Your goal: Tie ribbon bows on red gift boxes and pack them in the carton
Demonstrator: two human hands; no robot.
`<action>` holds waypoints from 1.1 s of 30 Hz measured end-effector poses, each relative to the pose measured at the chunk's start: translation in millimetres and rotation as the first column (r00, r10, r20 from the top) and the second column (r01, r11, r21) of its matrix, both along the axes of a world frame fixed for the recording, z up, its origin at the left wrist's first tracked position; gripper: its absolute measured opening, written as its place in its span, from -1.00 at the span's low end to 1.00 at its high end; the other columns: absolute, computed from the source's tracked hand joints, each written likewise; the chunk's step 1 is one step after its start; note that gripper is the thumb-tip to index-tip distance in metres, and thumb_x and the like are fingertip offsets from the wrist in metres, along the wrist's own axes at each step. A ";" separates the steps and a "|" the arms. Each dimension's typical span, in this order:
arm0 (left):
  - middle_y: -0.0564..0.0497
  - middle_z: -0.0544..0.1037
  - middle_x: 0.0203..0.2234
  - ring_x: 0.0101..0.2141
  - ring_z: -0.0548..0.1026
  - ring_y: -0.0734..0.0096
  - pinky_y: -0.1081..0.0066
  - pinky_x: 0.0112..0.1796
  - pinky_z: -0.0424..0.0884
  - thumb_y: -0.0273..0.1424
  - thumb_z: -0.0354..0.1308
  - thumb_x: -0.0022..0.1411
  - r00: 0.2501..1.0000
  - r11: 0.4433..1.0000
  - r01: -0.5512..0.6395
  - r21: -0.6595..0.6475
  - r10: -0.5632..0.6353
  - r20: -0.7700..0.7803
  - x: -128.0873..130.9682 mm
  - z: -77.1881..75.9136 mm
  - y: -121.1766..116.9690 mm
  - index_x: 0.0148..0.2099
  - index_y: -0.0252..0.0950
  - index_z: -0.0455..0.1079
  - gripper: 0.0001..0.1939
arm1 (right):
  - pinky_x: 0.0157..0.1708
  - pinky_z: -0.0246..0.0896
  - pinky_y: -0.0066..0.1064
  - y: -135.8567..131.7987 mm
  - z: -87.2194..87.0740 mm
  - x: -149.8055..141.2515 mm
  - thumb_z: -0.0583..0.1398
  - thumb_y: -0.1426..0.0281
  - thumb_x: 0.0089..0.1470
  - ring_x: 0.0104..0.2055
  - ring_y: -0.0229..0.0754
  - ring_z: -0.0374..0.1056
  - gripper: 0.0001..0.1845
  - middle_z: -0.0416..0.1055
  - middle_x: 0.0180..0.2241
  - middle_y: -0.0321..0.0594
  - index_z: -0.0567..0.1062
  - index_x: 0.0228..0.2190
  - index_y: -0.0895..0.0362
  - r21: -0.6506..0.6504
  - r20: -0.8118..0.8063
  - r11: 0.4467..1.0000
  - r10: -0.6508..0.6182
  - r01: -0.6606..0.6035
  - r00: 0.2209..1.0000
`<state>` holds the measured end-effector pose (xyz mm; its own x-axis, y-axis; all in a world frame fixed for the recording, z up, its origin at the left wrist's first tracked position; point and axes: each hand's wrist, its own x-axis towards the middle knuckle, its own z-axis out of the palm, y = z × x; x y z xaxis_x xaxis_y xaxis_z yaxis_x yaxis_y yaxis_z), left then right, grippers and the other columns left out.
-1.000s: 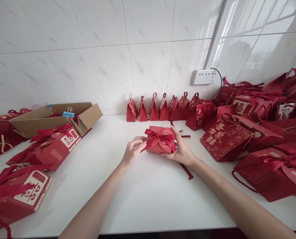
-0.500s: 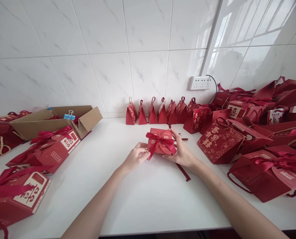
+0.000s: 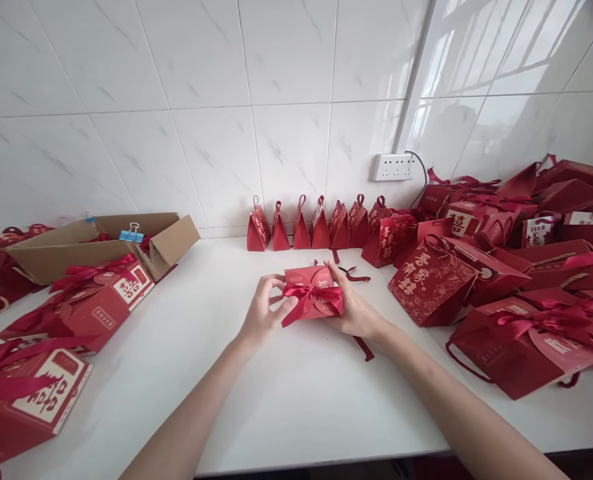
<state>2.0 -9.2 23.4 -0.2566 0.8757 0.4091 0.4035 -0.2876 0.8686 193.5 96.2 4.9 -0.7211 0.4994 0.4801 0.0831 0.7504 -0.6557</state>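
A small red gift box (image 3: pixel 310 283) with a red satin ribbon bow (image 3: pixel 314 298) sits on the white table (image 3: pixel 276 393) in the middle of the view. My left hand (image 3: pixel 264 313) holds its left end, fingers curled against the ribbon. On the box's right end, my right hand (image 3: pixel 351 308) cups the side, fingers reaching over the far edge. A loose red ribbon strip (image 3: pixel 363 348) lies on the table under my right wrist.
A row of small red pyramid boxes (image 3: pixel 316 225) lines the tiled wall. Red gift bags (image 3: pixel 429 280) pile up on the right. An open cardboard box (image 3: pixel 101 241) with a blue binder clip and more ribboned red boxes (image 3: pixel 84 303) lie at left. A wall socket (image 3: pixel 394 167) is behind.
The gift box has tipped toward me so its top faces forward and the bow sits on the near side. Both hands shifted slightly left with it, keeping their hold.
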 end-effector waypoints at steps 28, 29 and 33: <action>-0.13 -0.21 0.32 0.27 -0.03 0.05 0.17 0.09 0.27 -0.31 0.00 0.28 0.868 0.972 0.004 0.237 0.114 -0.483 21.4 -23.1 -0.1 -0.34 -0.31 0.32 -0.79 | -0.25 0.28 -0.37 -18.7 3.9 -12.2 0.08 0.11 0.15 -0.23 -0.24 0.28 -0.66 0.28 -0.08 -0.20 0.17 -0.46 0.09 -0.517 -0.367 0.840 -0.042 -0.166 0.929; -0.14 -0.22 0.32 0.27 -0.02 0.05 0.17 0.09 0.27 -0.31 0.00 0.28 0.870 0.973 0.007 0.232 0.108 -0.481 20.6 -23.0 -0.1 -0.34 -0.31 0.33 -0.79 | -0.26 0.27 -0.38 -18.7 4.4 -12.3 0.08 0.11 0.15 -0.24 -0.25 0.27 -0.67 0.28 -0.14 -0.22 0.17 -0.46 0.09 -0.513 -0.367 0.842 -0.039 -0.167 0.929; -0.13 -0.19 0.32 0.27 -0.01 0.06 0.18 0.08 0.28 -0.31 0.01 0.27 0.886 0.974 0.020 0.224 0.086 -0.457 20.6 -21.2 -1.1 -0.35 -0.30 0.34 -0.79 | -0.26 0.26 -0.37 -20.2 6.8 -11.8 0.09 0.11 0.13 -0.29 -0.25 0.25 -0.66 0.25 -0.32 -0.29 0.16 -0.47 0.08 -0.496 -0.355 0.856 -0.050 -0.143 0.933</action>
